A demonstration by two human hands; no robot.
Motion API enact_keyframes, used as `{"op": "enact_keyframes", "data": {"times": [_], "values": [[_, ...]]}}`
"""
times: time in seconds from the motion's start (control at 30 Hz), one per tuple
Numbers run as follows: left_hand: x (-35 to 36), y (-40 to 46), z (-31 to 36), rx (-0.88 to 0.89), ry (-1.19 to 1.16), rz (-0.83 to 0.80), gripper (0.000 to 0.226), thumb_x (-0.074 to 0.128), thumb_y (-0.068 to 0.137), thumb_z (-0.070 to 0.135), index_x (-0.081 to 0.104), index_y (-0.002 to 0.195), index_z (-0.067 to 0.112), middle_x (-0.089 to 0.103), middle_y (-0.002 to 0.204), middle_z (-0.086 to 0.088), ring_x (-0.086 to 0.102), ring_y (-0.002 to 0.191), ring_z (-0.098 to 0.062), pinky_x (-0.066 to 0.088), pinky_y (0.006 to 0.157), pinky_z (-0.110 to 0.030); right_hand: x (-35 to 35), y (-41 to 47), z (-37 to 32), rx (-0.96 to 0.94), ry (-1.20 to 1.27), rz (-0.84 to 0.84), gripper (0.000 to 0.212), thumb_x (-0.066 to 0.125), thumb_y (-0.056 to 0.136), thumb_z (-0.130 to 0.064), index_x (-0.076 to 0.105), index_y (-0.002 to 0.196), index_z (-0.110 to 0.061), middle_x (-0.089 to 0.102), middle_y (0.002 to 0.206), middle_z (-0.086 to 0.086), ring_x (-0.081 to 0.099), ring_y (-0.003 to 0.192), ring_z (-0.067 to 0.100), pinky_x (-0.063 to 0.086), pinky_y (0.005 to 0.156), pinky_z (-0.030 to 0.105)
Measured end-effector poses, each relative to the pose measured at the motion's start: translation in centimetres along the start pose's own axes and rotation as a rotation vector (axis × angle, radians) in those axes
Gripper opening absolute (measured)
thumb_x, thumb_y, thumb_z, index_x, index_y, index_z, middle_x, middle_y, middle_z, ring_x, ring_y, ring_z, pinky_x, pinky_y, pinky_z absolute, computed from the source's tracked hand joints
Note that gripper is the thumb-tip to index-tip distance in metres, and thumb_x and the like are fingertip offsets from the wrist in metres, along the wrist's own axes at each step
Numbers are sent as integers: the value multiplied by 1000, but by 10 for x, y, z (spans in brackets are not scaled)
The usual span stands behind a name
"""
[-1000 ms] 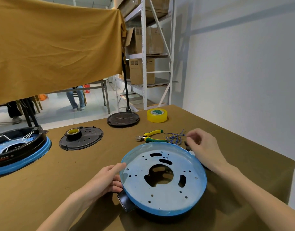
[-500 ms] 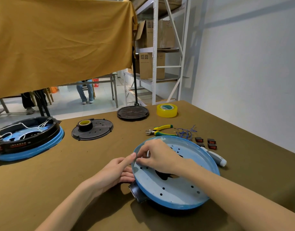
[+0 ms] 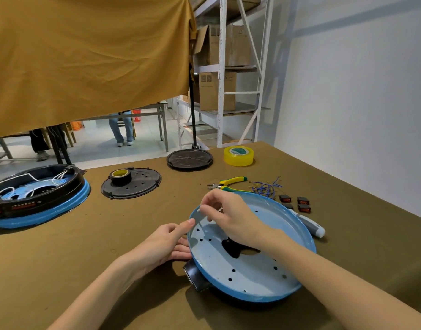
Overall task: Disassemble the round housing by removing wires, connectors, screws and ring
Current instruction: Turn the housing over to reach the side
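The round blue housing [image 3: 257,265] lies face down near the table's front, its pale plate full of holes and a black spout at its front left. My left hand [image 3: 166,244] rests against its left rim with the fingers fairly straight. Above the rim's far left, my right hand [image 3: 228,217] pinches a thin white piece [image 3: 200,210] between thumb and forefinger; I cannot tell what it is. Removed blue wires [image 3: 266,188] and small black and red connectors [image 3: 295,203] lie behind the housing.
Yellow-green pliers [image 3: 228,183] and a grey-white screwdriver [image 3: 309,225] lie close behind and right of the housing. Further back are a yellow tape roll [image 3: 238,156], a black disc [image 3: 189,159] and a black plate [image 3: 143,186]. A second housing [image 3: 38,194] with wires sits left.
My right hand came from the housing's far right side across to its left rim and now holds a thin white piece slightly raised. My left hand stayed at the left rim.
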State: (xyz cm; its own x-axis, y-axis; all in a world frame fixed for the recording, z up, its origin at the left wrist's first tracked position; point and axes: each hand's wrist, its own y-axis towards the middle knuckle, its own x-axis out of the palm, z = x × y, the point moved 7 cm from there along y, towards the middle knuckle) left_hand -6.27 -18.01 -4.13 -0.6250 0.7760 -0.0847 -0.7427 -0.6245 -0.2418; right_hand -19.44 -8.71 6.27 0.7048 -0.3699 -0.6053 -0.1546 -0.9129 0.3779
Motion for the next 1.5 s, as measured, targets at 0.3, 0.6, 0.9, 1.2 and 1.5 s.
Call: {"op": "enact_keyframes", "data": {"times": [0.3,0.6,0.9,1.2,1.5], "values": [[1,-1,1,-18,-1,25,108,73,59,71,45,144,10,77,111,-21,77,100,-33,61,92,-42,-12,0,13,239,431,78,1,64,90,6,63,90,6,75,77,21,73,64,28,63,61,35],[-2,-7,8,-14,1,152,86,71,70,71,53,132,14,76,111,-24,77,92,-33,64,82,-41,-79,-14,20,158,231,358,17,64,83,8,75,86,-4,76,69,7,75,66,23,62,63,28],[-2,-14,11,-44,11,225,59,57,96,61,57,128,11,70,124,-26,65,119,-44,50,108,-57,-58,-23,33,148,-387,96,26,55,88,-2,78,89,-14,64,78,-8,59,65,6,41,55,10],[-25,-8,7,-101,-31,324,53,57,96,57,70,108,8,79,81,-10,71,71,-21,59,61,-25,-133,-40,26,85,-171,638,24,60,87,-1,75,83,-19,69,78,-10,58,72,1,42,64,9],[-75,-27,-2,-142,-281,347,56,67,91,54,58,125,10,79,97,-21,80,85,-32,64,59,-37,-87,-73,96,322,-160,285,21,63,92,-6,67,101,-25,66,91,-8,62,83,11,44,69,12]]}}
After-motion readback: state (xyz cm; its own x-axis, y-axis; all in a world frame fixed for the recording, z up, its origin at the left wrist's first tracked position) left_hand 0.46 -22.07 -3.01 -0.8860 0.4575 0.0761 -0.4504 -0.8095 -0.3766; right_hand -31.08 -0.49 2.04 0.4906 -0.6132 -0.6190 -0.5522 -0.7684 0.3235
